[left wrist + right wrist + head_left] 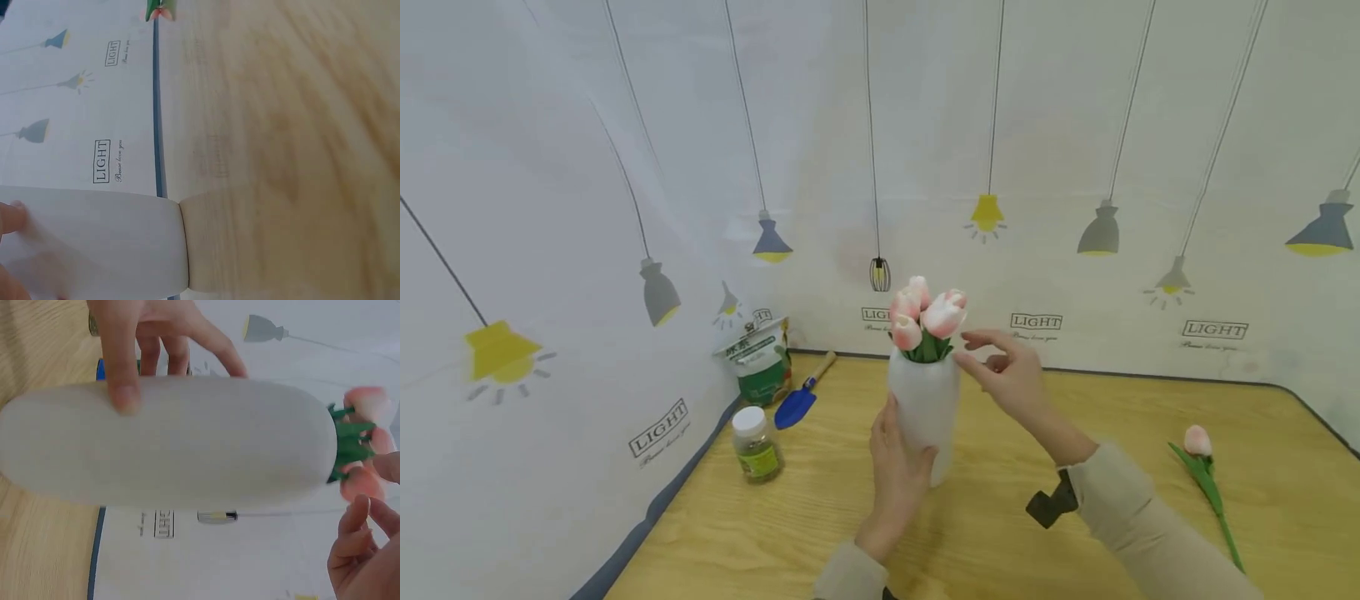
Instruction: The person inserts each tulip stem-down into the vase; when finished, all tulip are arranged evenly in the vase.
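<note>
My left hand (901,471) grips a white vase (925,400) around its lower side, thumb in front. In the right wrist view the same vase (169,444) fills the middle, with fingers behind it. Several pink-and-white tulips (943,315) with green leaves stand in its mouth. My right hand (1011,379) is at the right of the rim, thumb and index finger apart and directed toward the blooms. Up close, that hand (369,544) is by the leaves and a pink bloom (362,483); whether it touches them is hard to tell.
A single tulip (1206,475) lies on the wooden table (1075,550) at the right. At the left are a white-lidded jar (757,446), a blue trowel (797,407) with a wooden handle, and a green-and-white bag (762,367). A lamp-print cloth (820,125) hangs behind.
</note>
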{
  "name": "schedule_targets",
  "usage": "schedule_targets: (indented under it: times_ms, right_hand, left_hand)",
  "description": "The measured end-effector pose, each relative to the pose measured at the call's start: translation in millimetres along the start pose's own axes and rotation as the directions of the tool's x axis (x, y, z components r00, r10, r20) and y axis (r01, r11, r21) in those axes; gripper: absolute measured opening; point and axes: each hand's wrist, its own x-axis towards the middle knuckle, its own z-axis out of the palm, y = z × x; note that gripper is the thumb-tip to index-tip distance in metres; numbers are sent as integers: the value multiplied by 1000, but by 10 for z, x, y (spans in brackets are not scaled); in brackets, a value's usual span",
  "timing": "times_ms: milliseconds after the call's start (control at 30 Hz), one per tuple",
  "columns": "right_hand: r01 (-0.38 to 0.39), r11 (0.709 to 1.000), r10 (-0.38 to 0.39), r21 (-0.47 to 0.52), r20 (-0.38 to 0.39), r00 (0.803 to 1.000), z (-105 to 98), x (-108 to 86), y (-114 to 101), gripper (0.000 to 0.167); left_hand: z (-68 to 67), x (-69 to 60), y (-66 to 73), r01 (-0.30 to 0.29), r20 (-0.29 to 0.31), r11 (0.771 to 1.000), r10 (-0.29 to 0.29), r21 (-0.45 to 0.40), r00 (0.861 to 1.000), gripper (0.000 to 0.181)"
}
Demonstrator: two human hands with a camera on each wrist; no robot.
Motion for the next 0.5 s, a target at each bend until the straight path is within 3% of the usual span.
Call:
schedule_targets:
  times_ms: [133,300,500]
  right_hand:
    - [-9,1000,7,-19,-92,996,-375,-99,164,27]
    - [-87,987,67,-136,-147,987,-899,-264,529,28]
    - [-247,907,222,-340,-112,969,-1581,-683,915,28]
  left_hand:
    - [12,-6,0,-17,-14,999,17,27,1000,96]
    - [6,-9,-13,-32,-33,999,34,41,999,96]
    - [-1,-21,8,-12,-10,1000,12,8,1000,95]
